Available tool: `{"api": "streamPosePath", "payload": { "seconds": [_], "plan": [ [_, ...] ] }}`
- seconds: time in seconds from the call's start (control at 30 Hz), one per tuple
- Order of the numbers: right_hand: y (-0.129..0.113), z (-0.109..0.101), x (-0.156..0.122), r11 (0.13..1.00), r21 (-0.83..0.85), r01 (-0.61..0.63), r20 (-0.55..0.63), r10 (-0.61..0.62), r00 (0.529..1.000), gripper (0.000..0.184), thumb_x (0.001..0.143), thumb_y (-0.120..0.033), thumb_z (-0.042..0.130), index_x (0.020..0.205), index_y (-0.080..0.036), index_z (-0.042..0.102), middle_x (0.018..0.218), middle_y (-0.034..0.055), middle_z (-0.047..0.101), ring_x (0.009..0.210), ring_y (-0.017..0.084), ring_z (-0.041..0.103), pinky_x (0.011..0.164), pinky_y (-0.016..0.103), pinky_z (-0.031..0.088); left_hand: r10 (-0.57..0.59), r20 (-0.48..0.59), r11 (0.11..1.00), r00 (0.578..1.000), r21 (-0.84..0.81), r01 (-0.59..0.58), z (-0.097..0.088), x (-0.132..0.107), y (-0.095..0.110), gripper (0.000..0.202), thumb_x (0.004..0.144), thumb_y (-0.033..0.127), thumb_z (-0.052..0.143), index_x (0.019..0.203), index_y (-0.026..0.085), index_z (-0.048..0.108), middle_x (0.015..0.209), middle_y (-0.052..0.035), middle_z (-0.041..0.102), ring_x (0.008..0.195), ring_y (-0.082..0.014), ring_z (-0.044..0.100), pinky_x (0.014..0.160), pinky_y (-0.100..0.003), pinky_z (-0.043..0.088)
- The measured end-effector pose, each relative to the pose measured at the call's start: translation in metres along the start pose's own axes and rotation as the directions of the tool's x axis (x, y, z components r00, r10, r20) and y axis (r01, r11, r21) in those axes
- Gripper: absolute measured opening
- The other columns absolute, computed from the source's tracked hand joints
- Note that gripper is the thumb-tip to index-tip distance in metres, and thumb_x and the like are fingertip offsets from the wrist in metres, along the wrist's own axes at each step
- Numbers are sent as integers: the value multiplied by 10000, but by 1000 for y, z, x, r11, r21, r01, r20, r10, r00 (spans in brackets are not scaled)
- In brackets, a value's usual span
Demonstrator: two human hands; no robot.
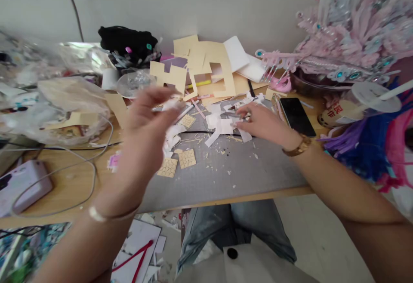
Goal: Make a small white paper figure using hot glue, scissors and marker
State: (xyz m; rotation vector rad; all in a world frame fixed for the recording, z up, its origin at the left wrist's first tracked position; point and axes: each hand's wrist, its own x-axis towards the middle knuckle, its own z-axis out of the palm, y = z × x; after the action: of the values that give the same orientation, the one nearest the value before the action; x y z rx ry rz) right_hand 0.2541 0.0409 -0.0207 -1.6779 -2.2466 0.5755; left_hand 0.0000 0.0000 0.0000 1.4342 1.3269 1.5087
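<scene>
My left hand [142, 128] is raised over the left side of the grey mat [258, 167] and smeared by motion. Its thumb and fingers come together around a small white piece [171, 104], too blurred to name exactly. My right hand [263, 121] is low over white paper scraps [222, 124], its thumb and fingers curled closed. A thin greyish thing seems to show at those fingertips, but I cannot make it out. Between the hands lie small tan squares with a cell pattern [187, 158], among crumbs and slivers.
Cut-out tan card sheets [206, 59] are heaped against the wall. A black phone [297, 116] and a lidded drink cup [342, 106] stand at right, below pink beaded ornaments [355, 46]. At left are a plastic bag [71, 102], a looping cable [94, 175] and a pale lilac device [27, 186].
</scene>
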Motion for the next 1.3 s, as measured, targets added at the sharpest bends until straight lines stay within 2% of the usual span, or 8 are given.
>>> {"api": "streamPosePath", "payload": {
  "seconds": [0.1, 0.17, 0.37, 0.53, 0.7, 0.93, 1.07, 1.3],
  "plan": [
    [6, 31, 12, 1000, -26, -16, 14, 16, 1000, 380, 767, -363, 773, 1064, -148, 677, 999, 99, 706, 910, 262, 659, 791, 372, 501, -112, 135, 938, 985, 340, 60, 27, 1, -27, 201, 759, 169, 724, 943, 210, 655, 1066, -62, 608, 1093, -248, 559, 987, -458, 462],
    [8, 45, 16, 998, -7, -56, -21, 56, 998, 427, 742, -403, 791, 1065, -153, 667, 1006, 110, 702, 931, 276, 661, 822, 393, 507, -114, 179, 876, 977, 482, 14, 41, -1, -47, 201, 746, 150, 700, 929, 207, 639, 1068, -71, 584, 1151, -278, 525, 1034, -497, 413],
    [11, 56, 19, 993, 60, -99, -79, 104, 991, 437, 667, -378, 847, 990, -156, 653, 1044, 122, 675, 943, 278, 651, 838, 409, 510, -51, 231, 810, 972, 579, -95, 47, -11, -75, 227, 759, 201, 662, 969, 220, 578, 1078, -76, 552, 1150, -299, 502, 1059, -525, 353],
    [11, 56, 20, 969, 241, -60, -149, 99, 984, 278, 637, -231, 839, 758, -198, 591, 867, 32, 669, 810, 211, 642, 759, 340, 502, 11, 238, 818, 971, 556, -146, 44, -18, -80, 359, 727, 250, 727, 1054, 216, 581, 1107, -82, 552, 1130, -300, 509, 1053, -507, 364],
    [8, 56, 12, 889, 457, 17, -177, 72, 982, 166, 737, -289, 760, 766, -204, 620, 788, 4, 693, 598, 148, 601, 641, 301, 489, 62, 274, 837, 960, 510, -199, 45, -16, -88, 518, 673, 296, 816, 1152, 234, 627, 1155, -92, 569, 1155, -312, 507, 1057, -507, 365],
    [5, 57, 5, 836, 538, 112, -229, 16, 973, 163, 748, -307, 746, 845, -200, 670, 901, 38, 714, 611, 144, 607, 600, 294, 505, 81, 261, 894, 962, 408, -186, 45, -12, -93, 120, 740, 249, 789, 856, 253, 757, 1030, -68, 648, 1063, -276, 560, 1012, -490, 392],
    [7, 52, 2, 886, 439, 149, -279, -23, 960, 356, 704, -289, 816, 1020, -217, 669, 1043, 48, 683, 587, 121, 575, 639, 315, 524, 89, 212, 933, 973, 323, -156, 41, -9, -91, 27, 764, 282, 775, 782, 265, 765, 948, -52, 691, 993, -256, 585, 1026, -494, 377],
    [5, 44, -4, 939, 213, 269, -418, -161, 894, 421, 732, -370, 839, 1080, -246, 638, 1058, 67, 646, 740, 193, 603, 724, 355, 543, 60, 99, 992, 993, 109, -71, 37, -7, -86, 85, 752, 366, 790, 790, 291, 778, 837, -32, 719, 867, -234, 601, 973, -439, 422]
  ]
}}
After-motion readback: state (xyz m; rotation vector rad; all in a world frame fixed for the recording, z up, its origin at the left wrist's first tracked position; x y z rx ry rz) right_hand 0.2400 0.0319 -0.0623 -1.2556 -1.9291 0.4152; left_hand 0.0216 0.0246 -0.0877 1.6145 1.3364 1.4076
